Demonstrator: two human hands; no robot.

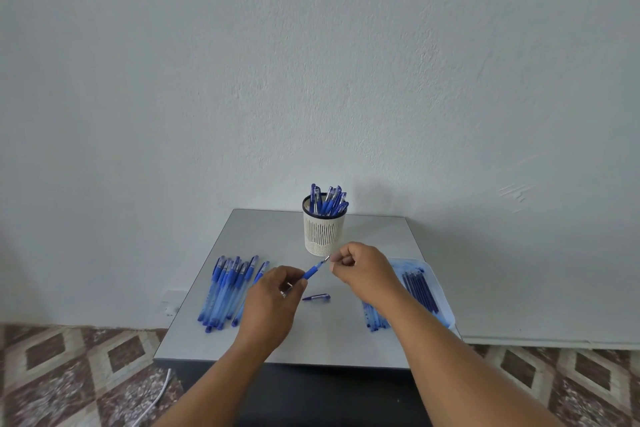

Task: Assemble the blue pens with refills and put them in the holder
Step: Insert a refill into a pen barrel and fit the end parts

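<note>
- My left hand (277, 291) is curled round the lower barrel of a blue pen (313, 270), which it holds above the grey table (277, 229); the pen slants up and away from that hand toward my right hand.
- My right hand (360, 267) has its thumb and forefinger pinched close together on the metal tip at the pen's upper end; the other fingers are folded in. Whether the tip piece is screwed home I cannot tell.
- A loose pen cap (317, 297) lies flat on the table just below the held pen, between my two hands and touching neither.
- Beyond my right hand, near its knuckles, stands the white slotted holder (323, 234), upright, with a dark rim and a bunch of capped blue pens (329, 201) standing in it.
- Outward of my left hand lies a row of capped blue pens (228, 291) side by side on the table, caps pointing away from me; the nearest one runs just beside the back of that hand.
- Outward of my right wrist sits a clear blue-tinted tray (441, 291) holding dark refills (420, 291) laid in parallel.
- Under my right forearm, partly hidden, lie a few clear empty barrels (374, 321), beside the tray's near end.
- Patterned floor tiles (69, 357) show on both sides of the table, and a white cable (156, 399) lies on the floor below my left forearm.
</note>
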